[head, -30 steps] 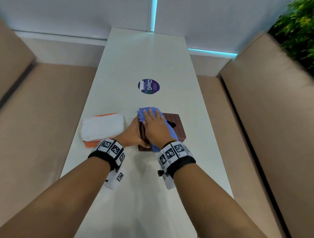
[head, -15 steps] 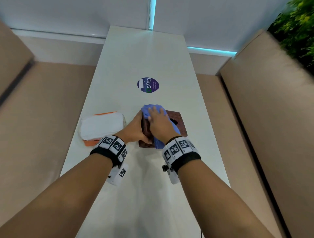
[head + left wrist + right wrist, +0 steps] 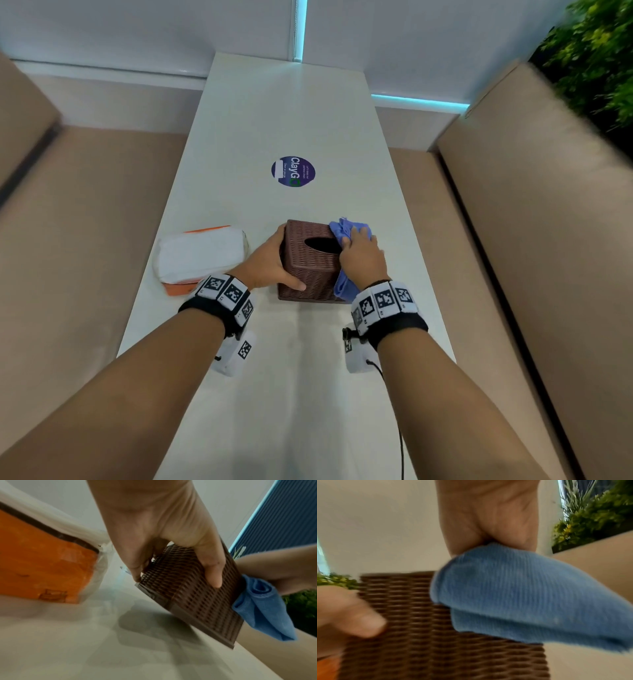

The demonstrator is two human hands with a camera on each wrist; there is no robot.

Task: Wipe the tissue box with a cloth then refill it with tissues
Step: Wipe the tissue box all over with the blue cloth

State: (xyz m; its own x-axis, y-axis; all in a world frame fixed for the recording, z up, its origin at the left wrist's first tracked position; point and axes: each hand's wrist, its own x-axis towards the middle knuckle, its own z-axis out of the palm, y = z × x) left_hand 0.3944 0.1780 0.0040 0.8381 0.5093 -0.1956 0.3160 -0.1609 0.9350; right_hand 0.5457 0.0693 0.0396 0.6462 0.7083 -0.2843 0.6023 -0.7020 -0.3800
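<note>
- One tissue box (image 3: 310,265), a brown woven cube, stands upright on the white table (image 3: 294,116) with its dark oval opening facing up; the oval's long axis runs left to right across the table.
- One left hand (image 3: 269,263) grips the box's near-left corner: the thumb lies on the near face and the fingers (image 3: 135,562) curl round the left face.
- One right hand (image 3: 361,258) presses one blue cloth (image 3: 346,231) onto the right part of the box top; whether its fingers are curled into the cloth cannot be told. A fold hangs down the box's near-right corner.
- One pack of tissues (image 3: 202,255), white in clear wrap with an orange underside, lies flat just left of the box, long axis across the table.
- One round purple sticker (image 3: 293,171) sits farther along the table.
- Two beige benches (image 3: 548,240) flank the table.
</note>
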